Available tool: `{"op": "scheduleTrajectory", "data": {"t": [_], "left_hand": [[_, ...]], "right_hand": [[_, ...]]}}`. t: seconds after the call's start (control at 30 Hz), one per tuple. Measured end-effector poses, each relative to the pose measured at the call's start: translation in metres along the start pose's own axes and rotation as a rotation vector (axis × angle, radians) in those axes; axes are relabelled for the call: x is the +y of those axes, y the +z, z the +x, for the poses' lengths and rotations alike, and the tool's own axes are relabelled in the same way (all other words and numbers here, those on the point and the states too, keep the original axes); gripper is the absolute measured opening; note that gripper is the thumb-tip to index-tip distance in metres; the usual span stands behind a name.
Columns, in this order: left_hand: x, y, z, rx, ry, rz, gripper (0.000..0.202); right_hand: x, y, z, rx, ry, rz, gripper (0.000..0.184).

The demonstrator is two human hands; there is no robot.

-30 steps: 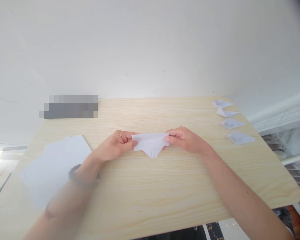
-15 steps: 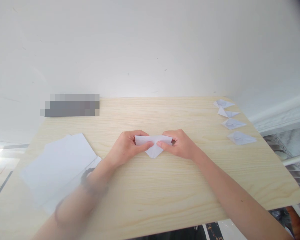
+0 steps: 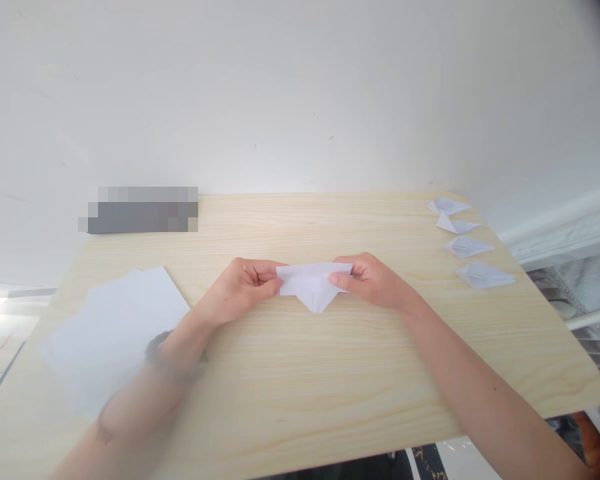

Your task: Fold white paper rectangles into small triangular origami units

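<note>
The folded paper (image 3: 314,277) is over the middle of the counter (image 3: 300,387); left hand (image 3: 240,291) and right hand (image 3: 373,280) pinch its opposite ends, probably to keep it level. Paper shapes (image 3: 485,275) lie rightward, sheets (image 3: 130,313) leftward, perhaps for keeping them separate.

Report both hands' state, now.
Left hand: closed, pinching one end of the folded paper.
Right hand: closed, gripping the other end.

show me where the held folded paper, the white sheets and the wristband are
held folded paper (image 3: 314,283), head view: the middle of its front face
white sheets (image 3: 130,313), head view: the flat upper face of the pile
wristband (image 3: 161,352), head view: its dark, blurred band
</note>
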State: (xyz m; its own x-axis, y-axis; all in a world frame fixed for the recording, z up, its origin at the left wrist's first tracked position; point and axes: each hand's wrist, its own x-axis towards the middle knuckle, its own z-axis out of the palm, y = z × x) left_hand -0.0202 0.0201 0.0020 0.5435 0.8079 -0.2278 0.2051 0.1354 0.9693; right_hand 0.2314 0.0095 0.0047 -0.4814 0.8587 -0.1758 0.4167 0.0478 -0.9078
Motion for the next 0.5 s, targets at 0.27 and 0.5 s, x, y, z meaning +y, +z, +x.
{"op": "scheduleTrajectory", "data": {"t": [0.27, 0.5], "left_hand": [[0.006, 0.012, 0.001, 0.246, 0.037, 0.087, 0.025], [0.006, 0.012, 0.003, 0.439, 0.105, 0.184, 0.026]], "right_hand": [[0.000, 0.009, 0.003, 0.165, -0.019, -0.036, 0.031], [0.002, 0.015, 0.005, 0.386, -0.103, 0.034, 0.023]]}}
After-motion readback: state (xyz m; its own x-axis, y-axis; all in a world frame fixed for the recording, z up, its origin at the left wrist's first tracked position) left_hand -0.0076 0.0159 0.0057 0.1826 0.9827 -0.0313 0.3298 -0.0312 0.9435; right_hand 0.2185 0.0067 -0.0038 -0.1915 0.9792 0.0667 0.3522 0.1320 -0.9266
